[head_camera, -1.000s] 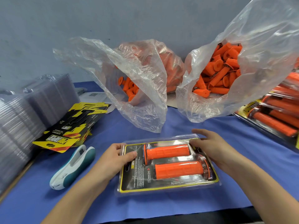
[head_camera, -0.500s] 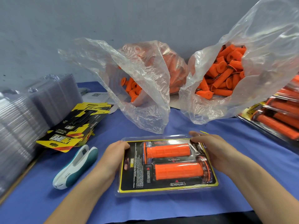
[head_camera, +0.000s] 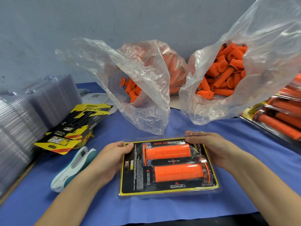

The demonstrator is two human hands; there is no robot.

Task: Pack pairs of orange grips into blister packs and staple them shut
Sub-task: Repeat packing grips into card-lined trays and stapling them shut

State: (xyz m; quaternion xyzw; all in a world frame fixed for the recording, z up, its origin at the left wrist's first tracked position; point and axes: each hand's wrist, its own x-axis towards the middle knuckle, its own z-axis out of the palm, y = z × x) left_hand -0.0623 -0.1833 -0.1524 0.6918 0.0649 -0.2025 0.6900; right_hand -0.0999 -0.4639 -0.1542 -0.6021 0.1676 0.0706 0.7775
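1. Clear blister shells (head_camera: 24, 121), nested stacks, far left, standing at the edge of the blue cloth (head_camera: 162, 209).
2. Backing cards (head_camera: 73, 129), yellow and black, a fanned pile just beside the shells.
3. Stapler (head_camera: 73, 168), white and teal, lying on the cloth in front of the cards, beside my left forearm; nothing touches it.
4. My left hand (head_camera: 112, 159): grips the left edge of the blister pack, thumb curled over its top face at the far left corner. The fingers beneath are hidden.
5. Left bag (head_camera: 146, 95), clear plastic, mouth open toward me, loose orange grips inside.
6. Blister pack (head_camera: 162, 190), centre, straight before me on the cloth. It holds a black card with a yellow border and two grips lying crosswise, the upper grip (head_camera: 167, 151) and the lower grip (head_camera: 178, 172). Whether its far edge is raised off the cloth I cannot tell.
7. My right hand (head_camera: 211, 147): holds the pack's far right corner, fingers curled over the far edge.
8. Right bag (head_camera: 260, 62), clear plastic, open, heaped with orange grips.
9. Finished packs (head_camera: 280, 115), stacked at the far right edge.
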